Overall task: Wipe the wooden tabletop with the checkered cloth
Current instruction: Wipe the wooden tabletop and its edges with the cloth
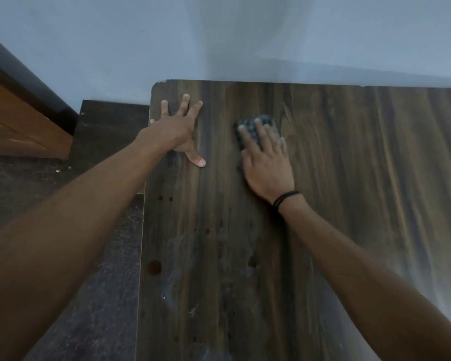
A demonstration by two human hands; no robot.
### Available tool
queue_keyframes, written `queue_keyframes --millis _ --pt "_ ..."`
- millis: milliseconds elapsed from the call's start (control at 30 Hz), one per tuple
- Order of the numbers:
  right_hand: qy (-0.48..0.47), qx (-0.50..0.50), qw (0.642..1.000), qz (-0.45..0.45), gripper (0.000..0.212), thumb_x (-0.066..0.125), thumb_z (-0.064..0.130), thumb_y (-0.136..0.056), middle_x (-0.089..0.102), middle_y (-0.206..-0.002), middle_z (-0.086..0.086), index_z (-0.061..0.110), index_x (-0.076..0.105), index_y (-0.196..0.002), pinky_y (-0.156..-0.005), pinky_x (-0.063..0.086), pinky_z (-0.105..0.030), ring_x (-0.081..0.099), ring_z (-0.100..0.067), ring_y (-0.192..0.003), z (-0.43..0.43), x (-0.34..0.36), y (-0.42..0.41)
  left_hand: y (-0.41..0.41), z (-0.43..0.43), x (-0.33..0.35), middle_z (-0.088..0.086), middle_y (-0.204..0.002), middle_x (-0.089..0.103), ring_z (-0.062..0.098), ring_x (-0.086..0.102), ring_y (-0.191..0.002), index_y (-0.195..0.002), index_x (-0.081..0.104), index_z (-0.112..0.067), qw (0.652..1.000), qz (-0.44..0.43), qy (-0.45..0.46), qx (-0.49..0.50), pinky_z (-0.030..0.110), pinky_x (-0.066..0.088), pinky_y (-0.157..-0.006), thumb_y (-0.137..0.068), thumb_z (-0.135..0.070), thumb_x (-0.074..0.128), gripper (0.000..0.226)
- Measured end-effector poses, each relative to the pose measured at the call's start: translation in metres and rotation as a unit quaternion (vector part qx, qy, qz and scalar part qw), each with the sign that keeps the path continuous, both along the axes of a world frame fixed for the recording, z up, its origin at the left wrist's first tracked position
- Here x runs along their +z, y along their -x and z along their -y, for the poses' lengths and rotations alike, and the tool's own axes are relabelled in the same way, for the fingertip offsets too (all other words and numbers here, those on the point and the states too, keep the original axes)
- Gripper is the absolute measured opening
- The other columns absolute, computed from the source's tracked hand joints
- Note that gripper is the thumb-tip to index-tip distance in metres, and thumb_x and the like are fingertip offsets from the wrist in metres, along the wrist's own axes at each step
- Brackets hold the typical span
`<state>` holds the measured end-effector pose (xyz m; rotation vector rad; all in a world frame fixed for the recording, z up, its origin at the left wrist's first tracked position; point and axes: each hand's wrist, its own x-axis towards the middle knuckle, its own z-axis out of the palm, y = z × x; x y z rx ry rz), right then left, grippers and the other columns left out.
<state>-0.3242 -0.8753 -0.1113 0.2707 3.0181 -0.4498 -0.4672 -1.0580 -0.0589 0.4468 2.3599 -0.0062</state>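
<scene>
A dark wooden tabletop (349, 178) fills most of the head view, with dull smears and small dark spots along its left part. My right hand (267, 162) lies flat with straight fingers on a small dark checkered cloth (255, 126), pressing it onto the wood near the far left part of the table. Most of the cloth is hidden under the fingers. My left hand (181, 128) rests flat on the tabletop by the far left corner, fingers spread, holding nothing. A black band sits on my right wrist.
A pale wall (219, 35) runs along the table's far edge. Left of the table lie a dark speckled floor (76, 295), a lower dark surface (110, 126) and an orange-brown wooden cabinet (18, 126). The table's left edge runs down near my left forearm.
</scene>
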Motion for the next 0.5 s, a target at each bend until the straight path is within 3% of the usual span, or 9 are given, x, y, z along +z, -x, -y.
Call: queue_keyframes --millis 100,233,367,500 --pt "-0.012 0.083 0.996 -0.002 0.054 0.029 0.04 -0.107 0.008 -0.17 0.005 0.042 0.015 -0.16 -0.126 0.002 -0.046 0.005 -0.016 -0.156 0.002 -0.002 -0.032 0.0 0.002 -0.002 -0.008 -0.157 -0.034 0.042 -0.025 -0.144 -0.151 -0.023 -0.036 1.0 -0.005 0.0 -0.005 0.068 0.01 -0.114 -0.057 -0.051 0.088 0.146" --pt "0.008 -0.058 0.998 0.003 0.055 0.03 0.04 -0.107 0.008 -0.17 0.002 0.039 0.016 -0.16 -0.126 0.004 -0.051 0.005 -0.02 -0.156 0.002 0.0 -0.011 0.002 0.004 -0.002 -0.007 -0.158 -0.033 0.042 -0.024 -0.144 -0.151 -0.022 -0.036 1.0 -0.008 -0.004 -0.008 0.069 0.01 -0.114 -0.055 -0.053 0.088 0.147" --pt "-0.014 0.109 0.994 -0.01 0.055 0.028 0.04 -0.105 0.013 -0.169 0.003 0.041 0.018 -0.159 -0.125 0.009 -0.049 0.011 -0.02 -0.155 -0.003 -0.003 -0.044 -0.001 0.007 -0.004 -0.007 -0.158 -0.031 0.042 -0.023 -0.144 -0.152 -0.02 -0.036 1.0 -0.018 -0.008 -0.011 0.069 0.01 -0.114 -0.056 -0.053 0.088 0.146" --pt "0.009 -0.073 0.997 0.01 0.055 0.031 0.038 -0.106 0.011 -0.17 -0.003 0.036 0.021 -0.16 -0.124 0.011 -0.056 0.008 -0.026 -0.156 -0.017 0.004 -0.024 0.003 0.004 -0.005 -0.008 -0.158 -0.032 0.042 -0.024 -0.144 -0.151 -0.022 -0.036 1.0 -0.008 -0.01 -0.011 0.07 0.01 -0.113 -0.054 -0.054 0.089 0.148"
